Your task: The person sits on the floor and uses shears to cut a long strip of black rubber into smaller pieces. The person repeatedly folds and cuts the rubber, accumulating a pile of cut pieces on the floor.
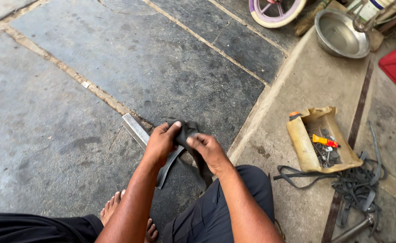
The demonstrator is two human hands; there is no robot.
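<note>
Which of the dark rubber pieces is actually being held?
The folded black rubber strip, pinched between the left hand and right hand; the tangled rubber strips by the cardboard box lie untouched.

One open carton (302,143), tan cardboard, worn and torn, sits on the concrete ledge right of the person's knee. Rectangular, flaps bent outwards. Inside: small orange-yellow tube (324,141) w/ red end, lying on a heap of dark metal bits. Orange-black scrap at the carton's top left corner. White can w/ blue band (374,7), top right edge, mostly cut off.
</note>
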